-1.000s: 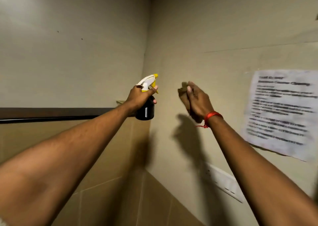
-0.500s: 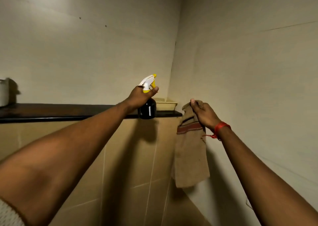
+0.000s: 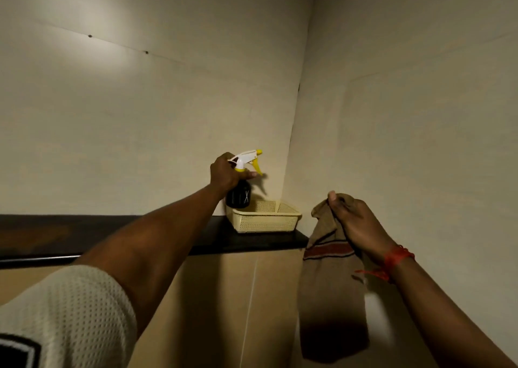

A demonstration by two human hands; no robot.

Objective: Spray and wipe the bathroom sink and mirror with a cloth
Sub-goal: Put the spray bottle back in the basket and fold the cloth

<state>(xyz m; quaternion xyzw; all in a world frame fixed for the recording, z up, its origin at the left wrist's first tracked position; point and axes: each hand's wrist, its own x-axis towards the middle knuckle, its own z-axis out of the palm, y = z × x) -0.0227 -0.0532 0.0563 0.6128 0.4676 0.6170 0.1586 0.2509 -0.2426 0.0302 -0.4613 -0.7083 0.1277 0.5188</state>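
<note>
My left hand point(image 3: 226, 174) grips a black spray bottle point(image 3: 238, 196) with a white and yellow trigger head, held just over the near left corner of a yellow mesh basket point(image 3: 265, 218). My right hand point(image 3: 354, 223), with a red thread at the wrist, holds a brown cloth point(image 3: 329, 289) by its top corner. The cloth has a red stripe and hangs down freely near the right wall. No sink or mirror is in view.
A dark shelf point(image 3: 84, 234) runs along the left wall into the corner, and the basket stands on its right end. Tan tiles point(image 3: 224, 311) cover the wall below it. Plain cream walls point(image 3: 406, 115) meet at the corner.
The view has swung left, away from the paper notice on the right wall. The cloth has dropped open from a bunched grip. The bottle has moved to the basket on the shelf.
</note>
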